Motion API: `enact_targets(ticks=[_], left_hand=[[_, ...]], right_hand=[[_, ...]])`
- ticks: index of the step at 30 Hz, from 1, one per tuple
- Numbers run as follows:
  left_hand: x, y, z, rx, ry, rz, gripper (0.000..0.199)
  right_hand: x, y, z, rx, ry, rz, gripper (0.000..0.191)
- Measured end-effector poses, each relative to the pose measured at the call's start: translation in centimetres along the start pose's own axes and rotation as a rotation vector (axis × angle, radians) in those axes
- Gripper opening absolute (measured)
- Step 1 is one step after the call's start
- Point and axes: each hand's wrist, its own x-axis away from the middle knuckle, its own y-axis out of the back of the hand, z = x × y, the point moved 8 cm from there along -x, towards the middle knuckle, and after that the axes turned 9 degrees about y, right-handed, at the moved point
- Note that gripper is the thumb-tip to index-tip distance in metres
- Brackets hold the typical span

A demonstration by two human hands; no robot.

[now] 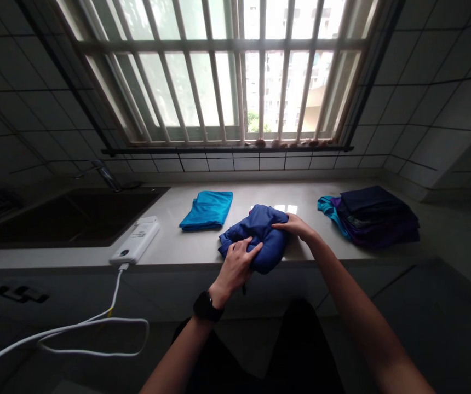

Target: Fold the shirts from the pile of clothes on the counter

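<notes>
Crumpled royal-blue knit fabric (256, 238) forms a soft, rumpled mound at the front edge of a glossy stone surface (165, 243), under two bare hands. Left hand (235, 268), a black wristwatch (206, 306) at its wrist, spreads across the cloth; right hand (297, 227) lies nearly flat on the far side, both grips open, neither clenched. Smoothly folded teal cloth (206, 210) rests to the left, well apart from a layered stack of navy and purple garments (377, 216) to the right. Farther left, a rectangular white power bank (135, 241) trails a thin white cable (114, 295) over the edge, beside a dark sink (71, 219) under a barred window (219, 82).
</notes>
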Motion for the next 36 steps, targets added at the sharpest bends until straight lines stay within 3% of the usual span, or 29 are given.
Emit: enact_targets(ticks=[4, 8, 11, 15, 17, 19, 21, 22, 24, 25, 27, 29, 31, 33, 36], left_hand=[[2.0, 0.7, 0.7, 0.115, -0.124, -0.174, 0.05], [2.5, 3.5, 2.3, 0.089, -0.101, -0.386, 0.04], [1.2, 8.4, 4.7, 0.051, -0.021, -0.569, 0.04], [-1.6, 17.1, 8.4, 0.013, 0.077, -0.796, 0.04], [-3.2, 20.4, 10.1, 0.01, 0.131, -0.851, 0.041], [-4.7, 22.0, 11.5, -0.002, 0.181, -0.843, 0.041], [-6.2, 21.1, 12.7, -0.039, 0.269, -0.75, 0.043], [-6.9, 19.6, 13.4, -0.065, 0.335, -0.66, 0.046], [-7.7, 15.0, 14.8, -0.116, 0.489, -0.394, 0.051], [-7.7, 12.1, 15.5, -0.139, 0.554, -0.241, 0.051], [-7.2, 7.0, 15.9, -0.19, 0.6, 0.007, 0.047], [-6.7, 4.3, 16.0, -0.247, 0.61, 0.052, 0.046], [-6.3, 3.2, 16.0, -0.266, 0.623, 0.045, 0.047], [-6.3, 3.0, 16.2, -0.254, 0.639, 0.046, 0.049], [-6.5, 3.3, 16.4, -0.237, 0.635, 0.034, 0.05]], right_hand=[[-1.0, -1.4, 1.8, -0.348, 0.066, 0.017, 0.044], [-2.7, -3.7, 8.8, -0.374, 0.29, 0.126, 0.049], [-5.1, -4.4, 16.6, -0.376, 0.519, 0.158, 0.051], [-10.0, -4.1, 26.6, -0.396, 0.808, 0.106, 0.058], [-12.8, -4.2, 29.3, -0.387, 0.871, 0.073, 0.057], [-15.2, -5.0, 30.0, -0.318, 0.87, 0.046, 0.057], [-17.1, -6.3, 28.5, -0.137, 0.784, -0.028, 0.061], [-17.6, -7.0, 26.9, -0.003, 0.709, -0.088, 0.065], [-17.9, -8.6, 23.0, 0.319, 0.525, -0.207, 0.069], [-17.7, -9.9, 20.9, 0.473, 0.451, -0.206, 0.067], [-16.9, -14.3, 16.9, 0.698, 0.407, 0.025, 0.056], [-15.5, -18.2, 13.5, 0.784, 0.423, 0.23, 0.05], [-14.2, -20.7, 11.2, 0.804, 0.456, 0.316, 0.046], [-13.3, -21.7, 9.9, 0.817, 0.471, 0.316, 0.047], [-13.0, -21.6, 9.1, 0.818, 0.4, 0.253, 0.053]])
